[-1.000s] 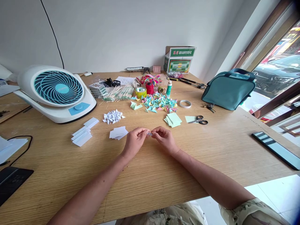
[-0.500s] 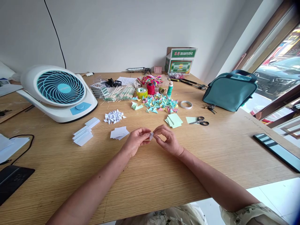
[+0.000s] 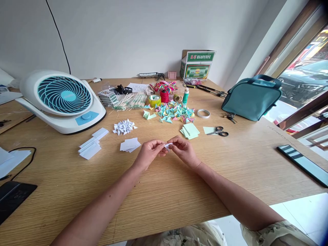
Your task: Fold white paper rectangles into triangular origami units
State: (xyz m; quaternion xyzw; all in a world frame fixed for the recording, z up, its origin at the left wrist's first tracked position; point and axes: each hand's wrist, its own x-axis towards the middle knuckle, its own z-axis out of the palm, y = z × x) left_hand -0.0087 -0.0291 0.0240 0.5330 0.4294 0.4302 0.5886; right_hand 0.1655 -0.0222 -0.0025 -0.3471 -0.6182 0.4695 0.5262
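Between my two hands is a small folded piece of white paper (image 3: 167, 146), held just above the table. My left hand (image 3: 150, 152) pinches its left end between thumb and fingers. My right hand (image 3: 185, 152) grips the other end, thumb against forefinger; the fingers partly cover the paper. Left of my hands lies a small stack of white paper slips (image 3: 130, 145). Beyond that is a heap of folded white paper triangles (image 3: 124, 126). Longer white strips (image 3: 90, 149) lie further left. A stack of pale green slips (image 3: 189, 131) sits past my right hand.
Black-handled scissors (image 3: 220, 131) rest on a green slip. Coloured paper triangles (image 3: 174, 112) are piled behind, near a tape roll (image 3: 203, 113) and a glue bottle (image 3: 186, 96). A fan (image 3: 64, 102) stands left, a teal bag (image 3: 252, 97) right, and a phone (image 3: 303, 165) near the right edge.
The white paper has turned from upright to flatter between my fingers. My right thumb and forefinger have closed in on it, nearer my left hand.
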